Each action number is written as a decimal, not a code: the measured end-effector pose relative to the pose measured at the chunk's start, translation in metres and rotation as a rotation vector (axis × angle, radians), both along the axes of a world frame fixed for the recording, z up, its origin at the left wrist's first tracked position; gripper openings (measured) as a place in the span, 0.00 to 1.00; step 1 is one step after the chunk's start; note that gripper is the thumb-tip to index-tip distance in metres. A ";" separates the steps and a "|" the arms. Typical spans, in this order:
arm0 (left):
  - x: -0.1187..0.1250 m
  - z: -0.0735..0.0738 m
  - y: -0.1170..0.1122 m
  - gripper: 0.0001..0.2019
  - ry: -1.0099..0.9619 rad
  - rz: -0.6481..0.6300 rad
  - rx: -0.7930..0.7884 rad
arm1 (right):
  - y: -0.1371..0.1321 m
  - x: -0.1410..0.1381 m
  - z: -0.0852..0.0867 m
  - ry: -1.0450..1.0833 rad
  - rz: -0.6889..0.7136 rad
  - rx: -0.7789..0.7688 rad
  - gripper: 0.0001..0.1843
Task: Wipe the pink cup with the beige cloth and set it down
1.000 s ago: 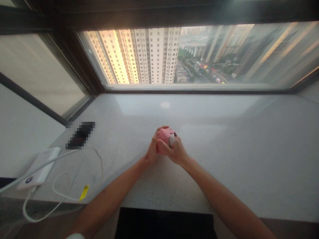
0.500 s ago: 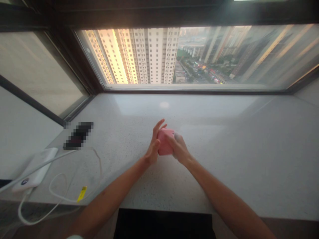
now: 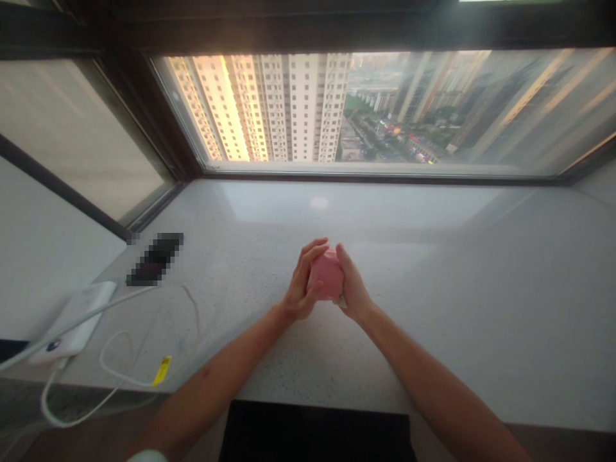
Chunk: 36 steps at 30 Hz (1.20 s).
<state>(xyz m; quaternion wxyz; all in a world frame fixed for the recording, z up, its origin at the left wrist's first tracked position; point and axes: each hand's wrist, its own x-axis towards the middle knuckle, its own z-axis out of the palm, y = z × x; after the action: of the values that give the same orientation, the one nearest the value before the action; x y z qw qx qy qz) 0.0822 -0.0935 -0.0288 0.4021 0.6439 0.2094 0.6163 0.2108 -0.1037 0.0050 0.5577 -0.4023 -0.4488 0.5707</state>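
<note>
My left grip (image 3: 302, 282) has closed back in, fingers curling over the pink rounded object (image 3: 326, 274), and my right grip (image 3: 353, 283) now presses its other side, so I hold it cupped between both hands over the speckled stone tabletop (image 3: 447, 308). Well off to my left lie a pixelated phone (image 3: 154, 259) and a white power bank (image 3: 72, 319), its white cable (image 3: 115, 375) looping beside a yellow tag (image 3: 162, 371).

A power bank (image 3: 72, 319) lies near a phone (image 3: 154, 259).
</note>
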 end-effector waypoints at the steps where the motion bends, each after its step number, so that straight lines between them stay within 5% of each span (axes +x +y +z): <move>1: 0.001 0.000 0.000 0.34 -0.046 -0.026 -0.068 | -0.001 0.000 -0.002 -0.074 0.004 0.060 0.32; 5: 0.003 -0.004 0.003 0.33 -0.203 -0.229 -0.477 | -0.001 0.002 -0.008 -0.386 0.044 0.233 0.28; 11: -0.003 -0.006 0.002 0.33 0.035 0.051 0.031 | 0.003 -0.002 -0.007 0.054 0.008 -0.109 0.29; 17: 0.004 -0.006 0.004 0.32 -0.197 -0.133 -0.455 | 0.000 0.002 -0.008 -0.346 0.080 0.245 0.26; 19: 0.001 -0.007 0.006 0.35 -0.136 -0.085 -0.348 | 0.001 0.003 -0.005 -0.241 0.084 0.147 0.26; 23: -0.007 -0.009 0.005 0.37 0.063 0.008 0.144 | 0.003 -0.001 0.000 0.133 0.036 -0.151 0.32; 25: -0.007 -0.011 0.005 0.31 0.016 -0.002 0.113 | 0.001 -0.003 -0.002 0.070 0.028 -0.070 0.32; 28: -0.003 -0.013 0.006 0.29 -0.141 -0.132 -0.235 | 0.000 -0.001 -0.007 -0.185 0.071 0.147 0.26; 30: -0.001 -0.014 0.007 0.32 -0.154 -0.180 -0.328 | 0.000 0.001 -0.008 -0.214 0.086 0.149 0.24; 34: -0.004 -0.011 0.005 0.40 -0.043 -0.028 -0.057 | 0.004 -0.001 -0.008 0.038 0.005 -0.069 0.26; 36: -0.005 -0.007 0.002 0.36 -0.057 0.010 -0.028 | 0.003 -0.004 -0.009 0.022 0.005 -0.050 0.26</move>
<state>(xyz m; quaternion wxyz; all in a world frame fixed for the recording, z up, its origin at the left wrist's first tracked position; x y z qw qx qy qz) 0.0772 -0.0910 -0.0355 0.4135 0.6195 0.2098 0.6334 0.2066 -0.1005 -0.0043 0.5509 -0.4085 -0.4291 0.5878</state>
